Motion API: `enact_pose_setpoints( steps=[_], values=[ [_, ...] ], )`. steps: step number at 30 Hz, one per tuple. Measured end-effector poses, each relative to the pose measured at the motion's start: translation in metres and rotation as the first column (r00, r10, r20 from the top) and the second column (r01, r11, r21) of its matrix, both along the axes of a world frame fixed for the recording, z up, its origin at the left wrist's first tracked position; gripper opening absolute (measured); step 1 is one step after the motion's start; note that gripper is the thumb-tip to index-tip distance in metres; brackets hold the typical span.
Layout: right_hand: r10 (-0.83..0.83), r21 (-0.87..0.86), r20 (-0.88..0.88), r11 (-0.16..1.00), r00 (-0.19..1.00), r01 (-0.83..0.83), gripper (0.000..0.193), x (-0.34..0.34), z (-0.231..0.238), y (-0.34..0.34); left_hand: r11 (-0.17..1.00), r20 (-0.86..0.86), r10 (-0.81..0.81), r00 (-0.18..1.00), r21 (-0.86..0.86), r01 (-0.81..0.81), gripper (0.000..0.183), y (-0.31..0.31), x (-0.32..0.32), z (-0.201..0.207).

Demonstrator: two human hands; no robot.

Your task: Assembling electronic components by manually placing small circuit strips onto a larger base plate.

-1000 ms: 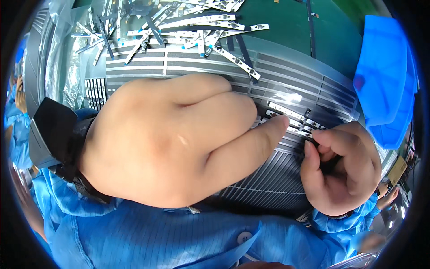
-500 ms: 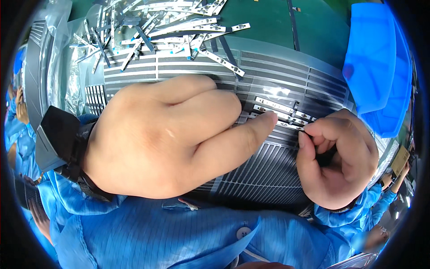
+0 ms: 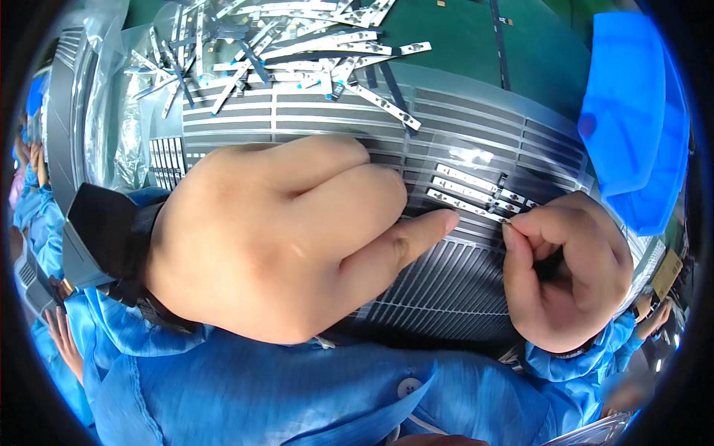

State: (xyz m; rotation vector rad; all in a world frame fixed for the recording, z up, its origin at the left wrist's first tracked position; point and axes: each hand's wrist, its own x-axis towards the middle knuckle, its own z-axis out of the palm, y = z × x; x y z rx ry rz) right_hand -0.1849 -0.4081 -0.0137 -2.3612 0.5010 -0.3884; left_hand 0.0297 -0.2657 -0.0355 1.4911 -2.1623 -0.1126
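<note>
My right hand [image 3: 571, 271] pinches the near right end of a thin white circuit strip [image 3: 465, 206] between thumb and forefinger. This strip, dotted with small dark parts, lies on a dark slotted tray [image 3: 439, 279]. Just beyond it, two similar strips lie roughly parallel, under or beside a shiny clear film [image 3: 461, 154]. My left hand [image 3: 275, 234] is back up over the tray, one finger stretched toward the pinched strip with its tip slightly short of it. Its other fingers are bent, and their tips and the palm are hidden.
Loose white and black strips [image 3: 320, 52] lie heaped at the far left on a green mat [image 3: 461, 44]. Clear plastic bags [image 3: 123, 141] sit at the left. A blue bin [image 3: 632, 119] stands at the far right. Other people in blue show at both edges.
The fingertip of my left hand has drawn back off the nearest strip, leaving more of it visible. My right hand keeps its pinch at the end. The whole view has shifted slightly.
</note>
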Motion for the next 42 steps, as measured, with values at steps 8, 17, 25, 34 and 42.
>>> enact_pose_setpoints(
  steps=[8,17,25,34,42],
  values=[
    [-0.029,-0.035,-0.070,0.999,0.997,0.026,0.016,-0.003,0.003,0.002,1.000,-0.053,-0.015,0.998,-0.018,0.014,0.049,-0.002,-0.002,-0.003],
    [-0.051,-0.028,-0.115,0.998,0.992,0.048,0.016,0.003,0.005,0.004,0.999,-0.018,-0.006,1.000,-0.036,0.006,0.054,-0.001,0.000,-0.003],
    [-0.048,-0.001,-0.110,0.999,0.993,0.048,0.015,0.003,0.006,0.003,0.999,-0.081,0.036,0.996,-0.022,-0.038,0.051,-0.001,-0.004,-0.003],
    [-0.069,-0.020,-0.084,0.997,0.994,0.068,0.016,0.004,0.003,0.004,0.998,-0.131,0.015,0.991,-0.062,-0.023,0.040,-0.004,-0.002,-0.010],
    [-0.086,-0.023,-0.100,0.996,0.991,0.084,0.017,0.005,0.003,0.004,0.999,-0.068,-0.007,0.998,-0.043,0.005,0.046,-0.004,0.000,-0.006]
  ],
)
